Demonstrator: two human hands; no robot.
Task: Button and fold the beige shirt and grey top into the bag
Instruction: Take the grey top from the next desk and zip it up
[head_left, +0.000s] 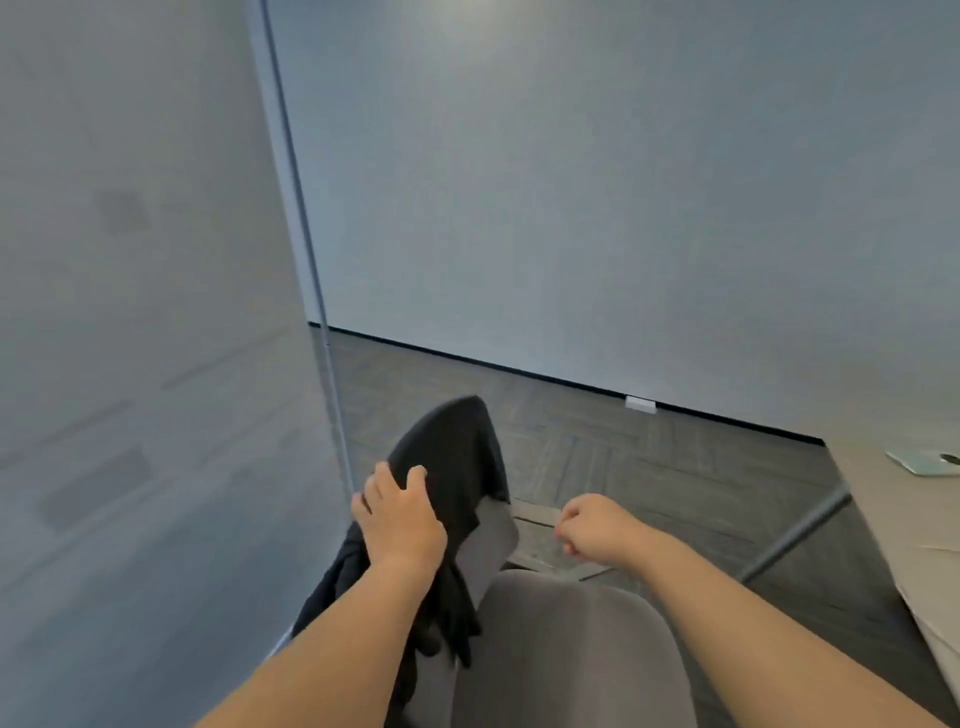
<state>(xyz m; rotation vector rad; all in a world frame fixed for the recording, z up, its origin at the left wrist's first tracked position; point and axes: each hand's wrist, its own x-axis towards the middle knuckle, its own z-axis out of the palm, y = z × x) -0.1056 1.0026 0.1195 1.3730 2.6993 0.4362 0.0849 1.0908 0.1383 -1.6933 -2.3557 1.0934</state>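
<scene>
A dark grey top (457, 467) hangs draped over the back of a grey chair (493, 530) just ahead of me. My left hand (400, 519) lies over the top of it, with the fingers curled over the cloth and the thumb on its left side. My right hand (592, 530) hovers to the right of the chair back with its fingers loosely curled, holding nothing and touching nothing. No beige shirt and no bag are in view.
The chair's grey seat (571, 649) fills the bottom centre. A glass partition (156, 364) stands close on the left and a pale wall (623, 208) lies ahead. At the right edge is a light table (893, 519) with a small flat device (924, 462) on it. The floor is dark carpet (649, 478).
</scene>
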